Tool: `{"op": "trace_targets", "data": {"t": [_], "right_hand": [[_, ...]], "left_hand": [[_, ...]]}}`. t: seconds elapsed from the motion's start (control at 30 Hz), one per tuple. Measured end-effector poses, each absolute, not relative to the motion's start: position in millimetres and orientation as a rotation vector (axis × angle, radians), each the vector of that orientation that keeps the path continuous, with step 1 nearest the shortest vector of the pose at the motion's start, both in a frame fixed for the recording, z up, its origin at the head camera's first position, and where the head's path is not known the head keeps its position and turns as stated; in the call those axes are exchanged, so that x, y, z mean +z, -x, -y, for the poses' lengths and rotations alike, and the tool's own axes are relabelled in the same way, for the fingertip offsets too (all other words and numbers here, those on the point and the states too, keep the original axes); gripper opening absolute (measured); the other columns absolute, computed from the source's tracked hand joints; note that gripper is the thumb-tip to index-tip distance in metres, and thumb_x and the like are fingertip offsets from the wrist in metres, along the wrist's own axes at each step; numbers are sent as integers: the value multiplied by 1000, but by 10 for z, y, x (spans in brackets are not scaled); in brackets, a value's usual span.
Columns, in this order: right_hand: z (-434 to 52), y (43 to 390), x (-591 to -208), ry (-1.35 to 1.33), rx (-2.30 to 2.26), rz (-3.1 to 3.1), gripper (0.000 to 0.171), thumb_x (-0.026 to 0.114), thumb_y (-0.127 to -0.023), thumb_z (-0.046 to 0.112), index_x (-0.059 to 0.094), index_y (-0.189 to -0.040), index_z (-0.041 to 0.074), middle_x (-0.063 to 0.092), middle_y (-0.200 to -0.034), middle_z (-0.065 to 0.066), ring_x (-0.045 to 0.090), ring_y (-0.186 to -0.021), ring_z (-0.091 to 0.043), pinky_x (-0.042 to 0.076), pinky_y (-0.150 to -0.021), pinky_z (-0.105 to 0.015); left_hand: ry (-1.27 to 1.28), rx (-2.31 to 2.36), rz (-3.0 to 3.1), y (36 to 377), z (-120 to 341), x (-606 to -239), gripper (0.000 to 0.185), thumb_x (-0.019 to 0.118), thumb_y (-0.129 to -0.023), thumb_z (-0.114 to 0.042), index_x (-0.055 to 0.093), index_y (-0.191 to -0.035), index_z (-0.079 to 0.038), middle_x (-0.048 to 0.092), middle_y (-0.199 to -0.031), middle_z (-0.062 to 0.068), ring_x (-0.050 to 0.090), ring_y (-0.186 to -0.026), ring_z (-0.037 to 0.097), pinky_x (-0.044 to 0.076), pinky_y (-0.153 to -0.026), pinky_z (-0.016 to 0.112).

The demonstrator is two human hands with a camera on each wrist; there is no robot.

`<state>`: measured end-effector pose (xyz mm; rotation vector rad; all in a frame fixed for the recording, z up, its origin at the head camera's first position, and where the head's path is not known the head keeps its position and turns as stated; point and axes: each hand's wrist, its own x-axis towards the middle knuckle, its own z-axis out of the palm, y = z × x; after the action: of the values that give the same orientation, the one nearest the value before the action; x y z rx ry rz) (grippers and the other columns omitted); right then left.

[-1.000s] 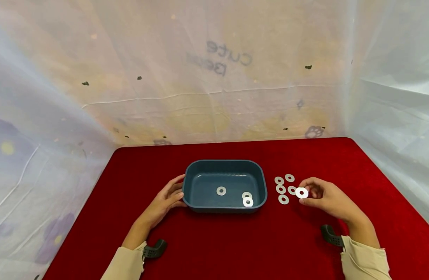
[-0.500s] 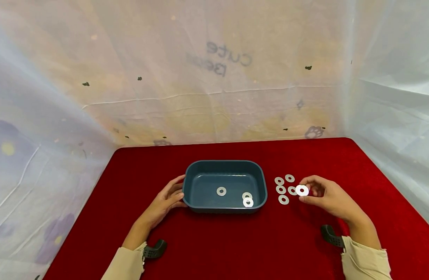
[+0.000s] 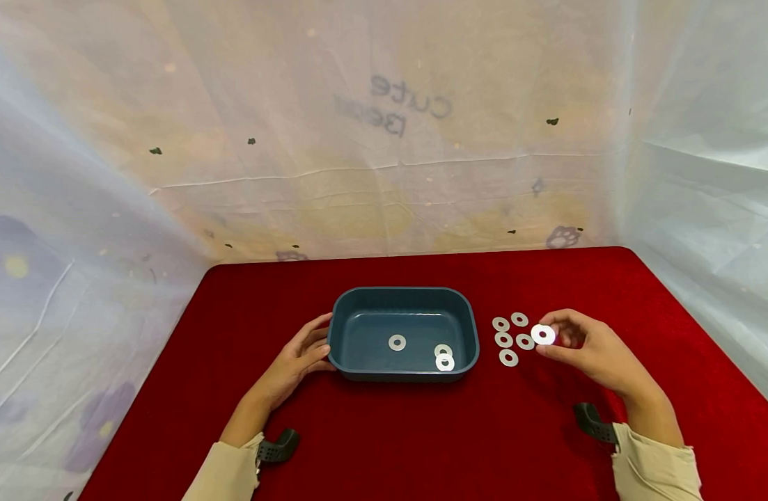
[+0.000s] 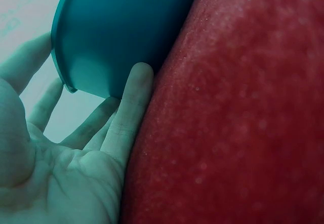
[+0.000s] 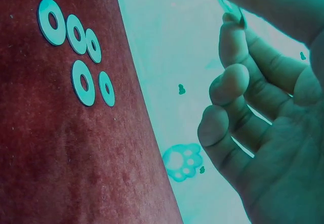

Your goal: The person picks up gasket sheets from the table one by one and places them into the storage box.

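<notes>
1. A dark blue tray [image 3: 415, 374], rectangular with rounded corners, stands upright on the red cloth [image 3: 409, 431]; every place below is told from it.
2. At the tray's left end is the person's left hand [image 3: 298, 356], its fingers spread and mostly straight, their tips touching the outer wall and rim rather than wrapping round them.
3. To the right of the tray, well apart from it, the right hand [image 3: 587, 348] pinches one flat metal washer [image 3: 535, 335] between thumb and forefinger; the other fingers bend in behind. The right wrist view shows this washer held clear of the cloth.
4. Between the tray and the right hand, five loose washers [image 3: 509, 364] lie flat on the cloth in a close group, their holes facing up.
5. Inside the tray are three more: a single washer [image 3: 391, 343] near the middle of the floor, and two overlapping washers [image 3: 439, 364] towards the near right corner.
6. On the near side of the tray, to its left and right, the person's light sleeves [image 3: 656, 466] end at dark wrist mounts [image 3: 280, 446].
7. Beyond the tray rises a pale sheet [image 3: 296, 104] with faint lettering and a paw print [image 3: 562, 237].
</notes>
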<state>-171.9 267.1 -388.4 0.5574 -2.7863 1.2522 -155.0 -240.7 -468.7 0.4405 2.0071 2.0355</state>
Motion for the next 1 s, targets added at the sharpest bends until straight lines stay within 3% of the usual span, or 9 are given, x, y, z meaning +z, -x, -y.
{"op": "trace_targets", "data": {"t": [1.0], "right_hand": [[-2488, 1849, -3663, -635, 1108, 2852, 32, 82, -83, 27, 65, -110, 20, 55, -84, -1, 50, -73, -12, 45, -63, -22]], "left_hand": [[-442, 2062, -1977, 1552, 2409, -4685, 61, 50, -105, -13, 21, -159, -19, 30, -156, 26, 57, -125, 20, 56, -92, 35]]}}
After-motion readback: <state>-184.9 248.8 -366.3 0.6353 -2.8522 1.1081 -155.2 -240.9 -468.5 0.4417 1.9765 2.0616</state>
